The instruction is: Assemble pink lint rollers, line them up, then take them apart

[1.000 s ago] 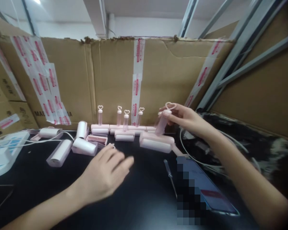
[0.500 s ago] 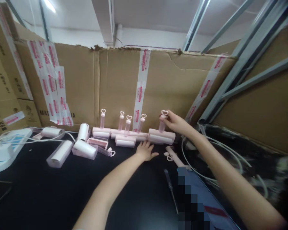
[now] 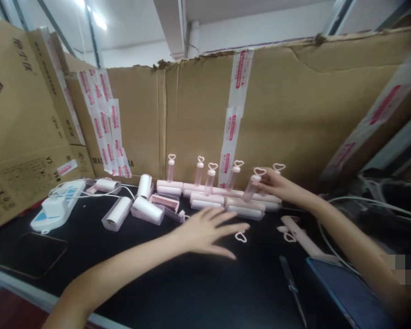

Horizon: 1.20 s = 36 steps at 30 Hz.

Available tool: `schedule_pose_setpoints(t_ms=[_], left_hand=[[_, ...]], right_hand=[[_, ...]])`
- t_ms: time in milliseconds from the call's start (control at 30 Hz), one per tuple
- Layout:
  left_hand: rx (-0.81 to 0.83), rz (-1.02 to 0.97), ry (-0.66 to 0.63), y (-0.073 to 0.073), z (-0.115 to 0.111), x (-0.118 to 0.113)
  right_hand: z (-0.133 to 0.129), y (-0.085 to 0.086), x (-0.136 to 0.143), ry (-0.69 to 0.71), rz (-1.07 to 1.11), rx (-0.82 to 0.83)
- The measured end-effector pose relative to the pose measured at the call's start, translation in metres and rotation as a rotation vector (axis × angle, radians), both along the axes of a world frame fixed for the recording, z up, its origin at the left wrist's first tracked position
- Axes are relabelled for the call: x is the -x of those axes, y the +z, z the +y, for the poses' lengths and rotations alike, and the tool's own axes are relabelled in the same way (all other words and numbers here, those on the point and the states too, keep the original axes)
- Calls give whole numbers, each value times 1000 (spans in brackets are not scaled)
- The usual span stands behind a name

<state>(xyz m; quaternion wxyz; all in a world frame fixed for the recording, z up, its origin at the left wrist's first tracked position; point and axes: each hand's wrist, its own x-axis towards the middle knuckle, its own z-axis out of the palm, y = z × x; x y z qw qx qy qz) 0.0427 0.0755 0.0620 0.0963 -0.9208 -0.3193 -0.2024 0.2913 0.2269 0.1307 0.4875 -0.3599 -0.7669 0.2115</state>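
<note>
My right hand (image 3: 272,185) is closed around the clear pink handle of a lint roller (image 3: 245,208), close to its heart-shaped end. This roller stands tilted, its head low over the table in front of the others. My left hand (image 3: 205,230) is spread open, palm down, with nothing in it. Beside its fingers lies a heart-shaped loop (image 3: 240,236), the rest of that piece hidden. Several similar lint rollers, such as one at the left (image 3: 170,187), stand upright along the cardboard, heart ends up. One stands behind my right hand, partly covered.
White sticky rolls in clear covers (image 3: 147,210) lie to the left. A power strip (image 3: 60,205) with cables and a dark phone-like slab (image 3: 30,255) are farther left. At right are a pink roller part (image 3: 303,237), a screwdriver-like tool (image 3: 292,285) and a blue-edged tablet-like device (image 3: 349,288).
The view has turned left and come closer. My left hand has moved off the rollers toward me, fingers spread. My right hand still grips a roller, now tilted; another upright one shows behind it.
</note>
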Motion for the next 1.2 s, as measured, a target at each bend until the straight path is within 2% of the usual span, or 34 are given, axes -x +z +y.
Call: schedule_pose_setpoints(t_ms=[67,133,200,233,300,367,433,500,600,667,767,900,967,1067,1200], left_hand=[[37,18,91,17,-10,48],[69,47,264,28,-18,98],[86,89,460,33,-22,143],[106,115,528,33,-23,160],[183,159,593,30,-22,183],[270,185,608,25,-18,190],[322,193,606,21,-14,187],[337,193,589,19,-13,180],[348,172,541,16,-19,166],[343,147,509,15,-27,155],[380,72,434,10,-34,134],[508,-49,314,2,-21,100],[511,-64,303,0,-7,83],[517,-49,283,1,11,63],[512,-33,212,14,16,56]], right_hand=[[-2,-2,-2,-57,-75,-66],[-12,-3,4,-125,-123,-189],[-31,-6,25,-116,-218,-317],[-44,-10,41,-63,-308,-373],[-70,-23,82,87,-496,-407],[-93,-42,127,203,-684,-412],[-109,-64,164,224,-789,-401],[-116,-80,186,210,-858,-377],[-118,-86,186,184,-904,-339],[-118,-79,168,172,-896,-307],[-119,-60,126,154,-818,-231],[-122,-39,70,84,-648,-122],[-124,-36,49,30,-468,-65],[-129,-38,29,-1,-63,95],[-135,-39,22,73,391,348]])
